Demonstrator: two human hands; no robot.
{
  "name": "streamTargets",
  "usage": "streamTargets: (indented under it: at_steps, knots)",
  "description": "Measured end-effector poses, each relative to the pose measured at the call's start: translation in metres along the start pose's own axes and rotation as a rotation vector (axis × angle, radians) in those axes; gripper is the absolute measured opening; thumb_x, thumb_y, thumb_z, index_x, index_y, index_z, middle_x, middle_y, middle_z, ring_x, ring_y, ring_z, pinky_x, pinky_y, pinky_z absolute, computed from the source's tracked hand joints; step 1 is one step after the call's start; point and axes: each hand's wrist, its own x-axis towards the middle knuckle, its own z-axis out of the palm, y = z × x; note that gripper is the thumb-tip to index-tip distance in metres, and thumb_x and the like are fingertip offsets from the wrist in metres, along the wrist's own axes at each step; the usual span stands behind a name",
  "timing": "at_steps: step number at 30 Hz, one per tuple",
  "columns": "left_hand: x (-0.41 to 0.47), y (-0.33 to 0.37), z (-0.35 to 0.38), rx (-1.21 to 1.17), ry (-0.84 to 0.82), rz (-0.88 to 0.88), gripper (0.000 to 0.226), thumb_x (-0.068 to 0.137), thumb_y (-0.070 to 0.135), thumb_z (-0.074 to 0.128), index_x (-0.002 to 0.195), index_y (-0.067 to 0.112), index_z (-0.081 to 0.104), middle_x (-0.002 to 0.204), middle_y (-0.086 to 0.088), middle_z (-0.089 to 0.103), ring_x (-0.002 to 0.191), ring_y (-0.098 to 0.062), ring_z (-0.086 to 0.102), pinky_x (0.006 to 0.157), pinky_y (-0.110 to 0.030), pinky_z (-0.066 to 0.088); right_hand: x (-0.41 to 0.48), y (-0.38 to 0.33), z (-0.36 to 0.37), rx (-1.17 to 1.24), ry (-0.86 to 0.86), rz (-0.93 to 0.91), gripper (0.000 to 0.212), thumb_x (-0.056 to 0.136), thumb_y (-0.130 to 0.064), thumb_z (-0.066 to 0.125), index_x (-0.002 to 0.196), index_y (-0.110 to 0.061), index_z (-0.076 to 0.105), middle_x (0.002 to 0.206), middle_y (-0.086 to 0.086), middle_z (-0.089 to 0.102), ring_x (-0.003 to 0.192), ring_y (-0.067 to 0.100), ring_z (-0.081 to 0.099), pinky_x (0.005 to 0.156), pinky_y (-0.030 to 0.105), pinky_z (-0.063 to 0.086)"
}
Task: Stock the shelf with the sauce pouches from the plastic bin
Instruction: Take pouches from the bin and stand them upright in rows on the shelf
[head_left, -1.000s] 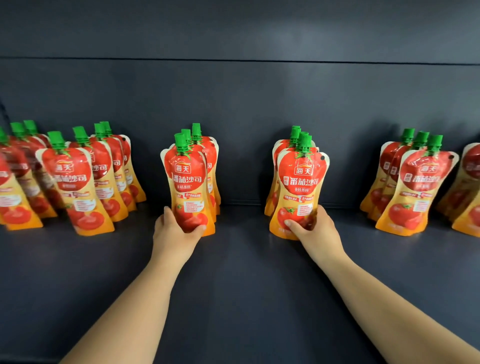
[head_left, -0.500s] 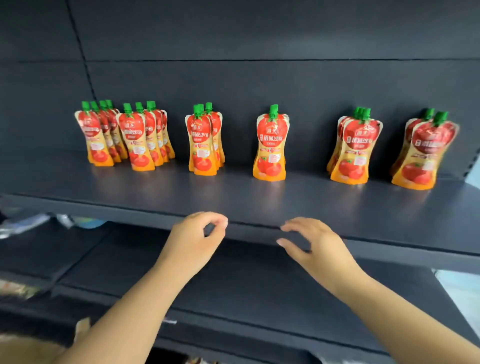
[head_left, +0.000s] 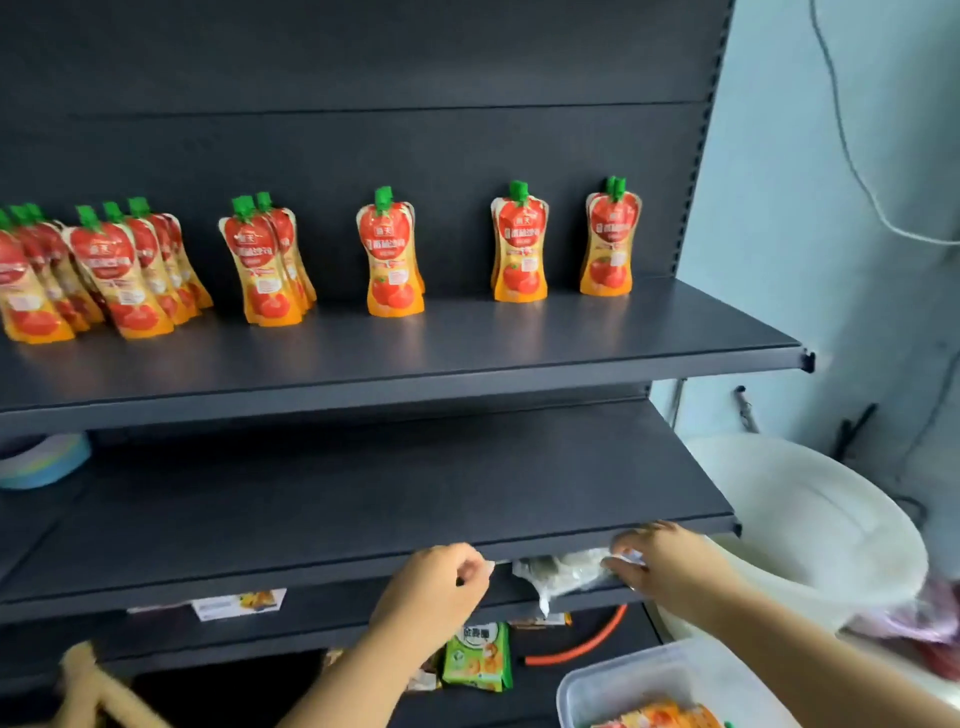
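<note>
The left hand (head_left: 441, 587) hangs loosely curled, its grip narrow and holding nothing. The right hand (head_left: 670, 566) has fingers spread, its grip wide, just beside a crinkled clear plastic bag (head_left: 563, 569) under the lower shelf's edge. Glossy, waisted sauce pouches (head_left: 392, 260) with green caps stand in rows on the matte dark metal shelf (head_left: 467, 348). More lie in the translucent plastic bin (head_left: 623, 680), lower right.

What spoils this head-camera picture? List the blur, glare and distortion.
Head view: motion blur smears both hands, left hand and right hand, and the pouch labels; soft glare streaks the top shelf below the sauce pouches; wide-angle bending tilts the leftmost pouches outward; the plastic bin is cropped at the bottom edge.
</note>
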Motion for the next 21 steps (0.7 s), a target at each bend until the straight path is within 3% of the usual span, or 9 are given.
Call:
streamTargets:
  at_steps: [8, 12, 18, 21]
  knots:
    - [-0.027, 0.024, 0.031, 0.012, -0.034, -0.005, 0.025, 0.091, 0.039, 0.045, 0.099, 0.023, 0.064, 0.098, 0.006, 0.064, 0.092, -0.013, 0.058, 0.077, -0.028, 0.046, -0.072, 0.043, 0.011, 0.078, -0.045, 0.166, 0.031, 0.092, -0.038, 0.047, 0.109, -0.018, 0.064, 0.114, 0.008, 0.066, 0.104, 0.028, 0.059, 0.085, 0.029, 0.046]
    - [-0.031, 0.038, 0.053, 0.007, -0.038, -0.032, 0.024, 0.091, 0.037, 0.047, 0.091, 0.021, 0.064, 0.095, 0.003, 0.066, 0.091, -0.017, 0.059, 0.077, -0.029, 0.046, -0.087, 0.068, 0.012, 0.165, -0.079, 0.218, 0.032, 0.093, -0.036, 0.046, 0.113, -0.018, 0.062, 0.116, 0.005, 0.064, 0.107, 0.024, 0.058, 0.088, 0.029, 0.044]
    - [-0.021, 0.049, 0.110, 0.018, 0.013, -0.200, 0.025, 0.092, 0.036, 0.046, 0.091, 0.020, 0.064, 0.097, 0.001, 0.067, 0.088, -0.016, 0.058, 0.075, -0.029, 0.045, -0.071, 0.135, 0.041, 0.122, -0.193, 0.131, 0.029, 0.094, -0.030, 0.048, 0.116, -0.018, 0.062, 0.123, 0.001, 0.063, 0.110, 0.021, 0.057, 0.088, 0.025, 0.042]
    - [-0.023, 0.055, 0.144, -0.025, 0.072, -0.358, 0.028, 0.092, 0.035, 0.047, 0.097, 0.014, 0.066, 0.096, -0.003, 0.066, 0.085, -0.018, 0.055, 0.067, -0.026, 0.035, -0.043, 0.177, 0.066, 0.113, -0.311, 0.079, 0.027, 0.093, -0.029, 0.049, 0.114, -0.017, 0.063, 0.123, 0.004, 0.062, 0.112, 0.024, 0.056, 0.086, 0.024, 0.041]
